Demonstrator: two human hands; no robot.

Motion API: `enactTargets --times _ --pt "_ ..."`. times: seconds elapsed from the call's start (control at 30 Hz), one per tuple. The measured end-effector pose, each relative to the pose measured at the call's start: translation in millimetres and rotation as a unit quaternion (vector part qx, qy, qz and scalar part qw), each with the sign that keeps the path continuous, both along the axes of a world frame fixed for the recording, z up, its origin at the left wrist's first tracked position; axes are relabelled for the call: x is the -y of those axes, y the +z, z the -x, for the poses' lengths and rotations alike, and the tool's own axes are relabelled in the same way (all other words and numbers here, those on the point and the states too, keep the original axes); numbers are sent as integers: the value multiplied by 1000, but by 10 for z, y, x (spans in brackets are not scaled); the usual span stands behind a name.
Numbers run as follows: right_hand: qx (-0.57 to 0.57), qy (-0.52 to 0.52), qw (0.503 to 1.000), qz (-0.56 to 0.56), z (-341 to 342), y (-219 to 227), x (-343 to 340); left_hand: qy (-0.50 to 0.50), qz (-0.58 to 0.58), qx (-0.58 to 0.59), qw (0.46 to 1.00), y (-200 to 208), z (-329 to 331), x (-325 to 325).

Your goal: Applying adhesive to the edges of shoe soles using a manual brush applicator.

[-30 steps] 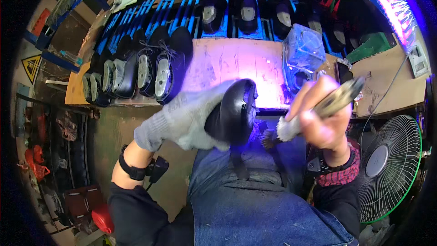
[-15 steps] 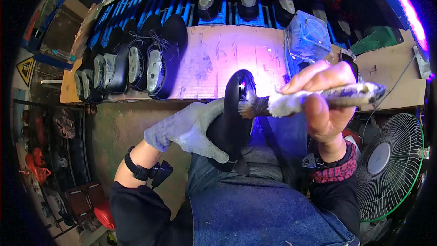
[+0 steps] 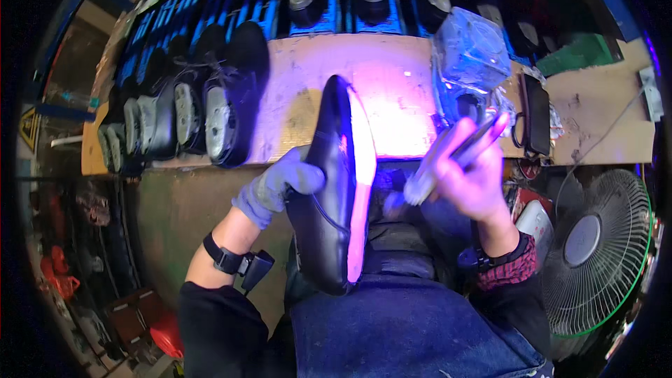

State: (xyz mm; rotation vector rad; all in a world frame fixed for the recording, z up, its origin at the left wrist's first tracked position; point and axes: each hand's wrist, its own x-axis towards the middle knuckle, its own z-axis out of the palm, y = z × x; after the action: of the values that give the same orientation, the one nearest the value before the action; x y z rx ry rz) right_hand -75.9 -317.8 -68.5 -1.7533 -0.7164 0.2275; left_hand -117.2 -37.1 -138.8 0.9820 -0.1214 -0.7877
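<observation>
My left hand (image 3: 281, 183), in a grey glove, grips a black shoe (image 3: 323, 203). The shoe is held on edge above my lap, toe pointing away from me. Its pale underside faces right and glows pink and white under the violet light. To the right of it, my bare right hand (image 3: 477, 185) is closed around a brush (image 3: 420, 183), smeared by motion. The bristle end points down and left toward the shoe, with a gap between them. Part of my left hand is hidden behind the shoe.
Several black shoes with silvery undersides (image 3: 218, 129) stand along the cardboard-covered bench (image 3: 294, 91). Behind is a blue rack (image 3: 262, 0) holding more shoes. A plastic-wrapped container (image 3: 472, 52) and a dark case (image 3: 537, 115) sit at right, above a caged fan (image 3: 595, 248).
My left hand has turned the shoe so its pale underside shows and raised its toe. My right hand has drawn the brush off the shoe and tilted it down.
</observation>
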Motion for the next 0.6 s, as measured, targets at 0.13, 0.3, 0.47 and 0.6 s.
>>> enactTargets --times 0.13,0.3,0.47,0.6 --pt "76 -278 949 -130 -418 -178 472 254 189 -69 946 -18 196 383" --pt "242 -275 909 200 -597 -417 844 369 349 -216 834 72 629 807" --pt "176 -335 920 98 -547 -328 851 347 294 -230 860 -502 756 700" --pt "100 -317 943 15 -376 -529 915 324 293 -57 898 -158 599 966"
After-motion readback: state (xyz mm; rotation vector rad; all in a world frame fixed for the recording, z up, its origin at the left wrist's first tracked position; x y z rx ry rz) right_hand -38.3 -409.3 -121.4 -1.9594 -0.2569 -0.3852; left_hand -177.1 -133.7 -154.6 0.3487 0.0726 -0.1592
